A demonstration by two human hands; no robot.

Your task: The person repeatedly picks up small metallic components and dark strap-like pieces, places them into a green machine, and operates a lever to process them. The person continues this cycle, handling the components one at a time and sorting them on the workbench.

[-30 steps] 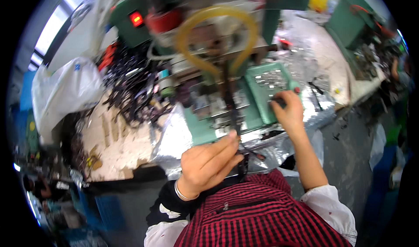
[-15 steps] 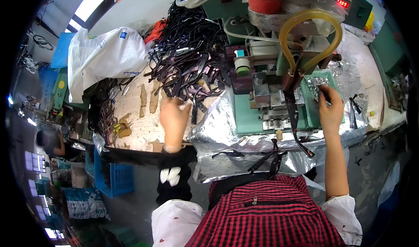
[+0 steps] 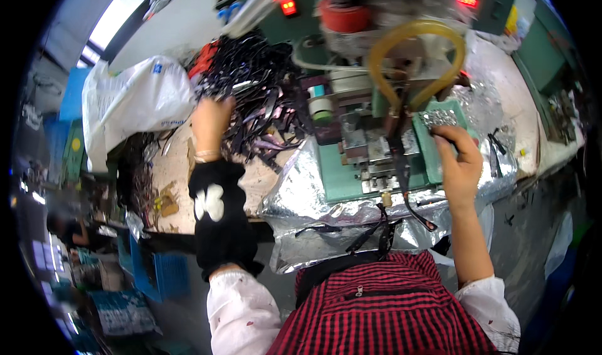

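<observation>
At the left edge of a heap of dark straps point(image 3: 257, 73), my left hand point(image 3: 211, 122) reaches forward over the table. Its fingers are partly hidden and blurred, so I cannot see whether it grips a strap. My right hand point(image 3: 461, 162) is at the green tray point(image 3: 429, 151), thumb and forefinger pinched close beside small shiny metal pieces point(image 3: 438, 117). Anything between those fingertips is too small to name. Left of that hand, a dark strap point(image 3: 401, 167) hangs down the front of the green-based machine point(image 3: 335, 179), below a looped yellow tube point(image 3: 376, 57).
A white plastic bag point(image 3: 135, 98) lies left of the heap. Silver foil point(image 3: 291, 186) covers the table's front edge, with several straps point(image 3: 370, 236) hanging over it. A blue crate point(image 3: 169, 276) stands on the floor at the left. Another person point(image 3: 72, 229) is far left.
My left hand has moved left and away from me, from the bare wood to the heap's left edge. My right hand remains at the green tray. The whole view has shifted slightly.
</observation>
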